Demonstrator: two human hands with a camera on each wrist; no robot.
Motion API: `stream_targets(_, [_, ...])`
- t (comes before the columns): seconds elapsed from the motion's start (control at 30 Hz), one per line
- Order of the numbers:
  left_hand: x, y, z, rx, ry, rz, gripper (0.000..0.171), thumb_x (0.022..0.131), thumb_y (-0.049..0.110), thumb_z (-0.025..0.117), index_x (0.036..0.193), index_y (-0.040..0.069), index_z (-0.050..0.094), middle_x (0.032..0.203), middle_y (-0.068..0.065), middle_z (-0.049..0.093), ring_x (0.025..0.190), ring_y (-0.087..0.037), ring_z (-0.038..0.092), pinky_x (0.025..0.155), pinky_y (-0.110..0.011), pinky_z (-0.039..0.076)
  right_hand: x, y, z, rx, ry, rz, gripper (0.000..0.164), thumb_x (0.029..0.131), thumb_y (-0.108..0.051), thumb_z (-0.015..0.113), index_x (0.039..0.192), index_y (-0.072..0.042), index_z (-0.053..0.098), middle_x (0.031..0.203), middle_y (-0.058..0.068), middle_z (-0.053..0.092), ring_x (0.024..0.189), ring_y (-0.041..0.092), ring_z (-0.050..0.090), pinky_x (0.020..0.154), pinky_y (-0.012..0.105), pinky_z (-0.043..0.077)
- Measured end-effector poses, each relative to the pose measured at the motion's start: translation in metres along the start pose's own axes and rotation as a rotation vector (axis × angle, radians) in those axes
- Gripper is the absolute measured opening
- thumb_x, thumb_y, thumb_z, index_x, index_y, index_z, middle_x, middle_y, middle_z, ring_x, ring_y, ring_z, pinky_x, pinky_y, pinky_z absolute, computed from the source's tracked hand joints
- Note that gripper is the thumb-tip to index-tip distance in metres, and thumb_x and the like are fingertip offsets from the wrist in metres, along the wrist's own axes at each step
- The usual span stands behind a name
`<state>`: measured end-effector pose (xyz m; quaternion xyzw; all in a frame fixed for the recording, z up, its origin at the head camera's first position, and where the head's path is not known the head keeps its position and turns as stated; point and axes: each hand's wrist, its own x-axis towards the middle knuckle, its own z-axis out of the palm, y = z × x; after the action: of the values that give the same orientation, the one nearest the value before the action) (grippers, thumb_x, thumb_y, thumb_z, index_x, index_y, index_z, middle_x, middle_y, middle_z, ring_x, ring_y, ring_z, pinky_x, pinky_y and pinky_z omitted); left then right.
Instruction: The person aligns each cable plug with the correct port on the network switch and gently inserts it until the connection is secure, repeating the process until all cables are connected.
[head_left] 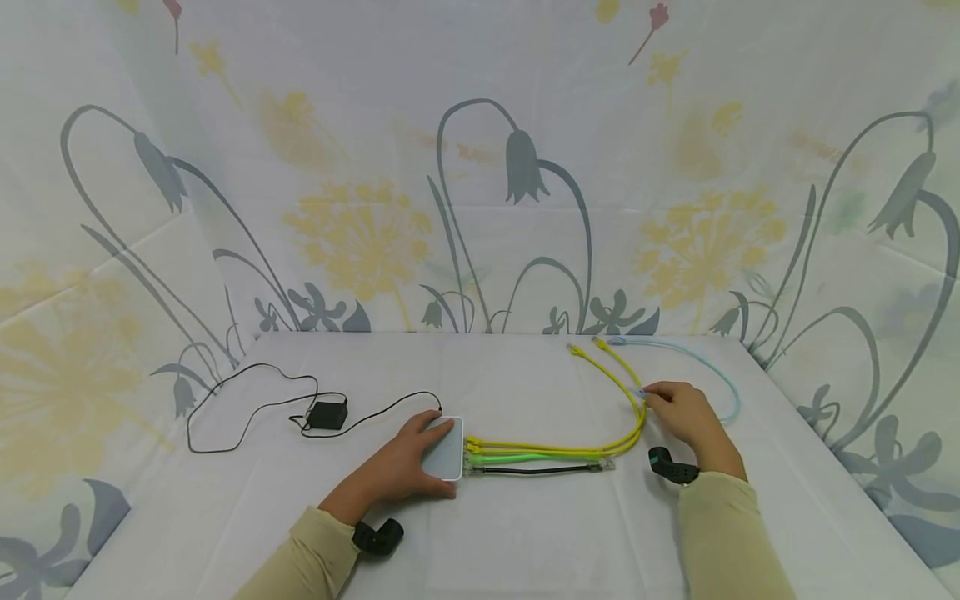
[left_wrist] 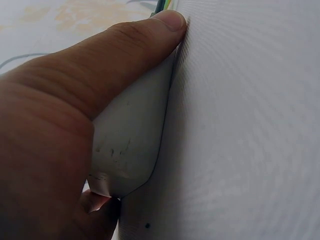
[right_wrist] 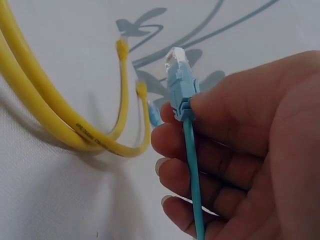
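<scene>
My left hand (head_left: 401, 458) grips a small white network switch (head_left: 442, 457), thumb along the near side and fingers at the far side. In the left wrist view the thumb lies along the edge of its casing (left_wrist: 132, 130). Two yellow network cables (head_left: 562, 451), a green cable (head_left: 532, 457) and a black cable (head_left: 532, 472) extend from its right side. Between thumb and fingers, my right hand (head_left: 682, 412) pinches the clear-tipped plug (right_wrist: 180, 87) of a light blue network cable (head_left: 738, 400), its tip pointing away from the palm. The cable runs down across the curled fingers.
Left of the switch lies a black power adapter (head_left: 327, 415), its thin cord looping across the white tabletop (head_left: 525, 542) and reaching the switch's far edge. The yellow cables curve up beside the right hand, loose plugs toward the back. A flowered cloth (head_left: 480, 233) hangs behind.
</scene>
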<state>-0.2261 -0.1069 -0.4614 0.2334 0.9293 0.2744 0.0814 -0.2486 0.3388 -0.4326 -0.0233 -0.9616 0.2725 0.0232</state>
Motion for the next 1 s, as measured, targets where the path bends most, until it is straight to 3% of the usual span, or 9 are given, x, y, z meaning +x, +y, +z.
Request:
stream_targets(0.6, [0.0,-0.001,0.002,-0.003,0.001,0.008,0.1,0.067,0.054,0.084,0.15,0.025,0.038,0.158,-0.006,0.024,0.14,-0.028,0.034,0.105,-0.047,0.039,0.003,-0.01,0.01,0.023,-0.086,-0.086,0.032,0.097,-0.024,0.056,0.119,-0.002,0.067,0.106,0.014,0.07,0.092,0.023,0.06,0.08,0.039,0.047])
stream_targets(1.0, [0.0,-0.001,0.001,-0.002,0.006,0.013,0.1,0.066,0.054,0.084,0.15,0.024,0.038,0.158,-0.006,0.024,0.138,-0.028,0.036,0.103,-0.046,0.04,0.006,-0.018,0.016,0.023,-0.107,-0.128,0.029,0.097,-0.023,0.057,0.115,-0.004,0.069,0.113,0.017,0.068,0.102,0.029,0.061,0.088,0.047,0.047])
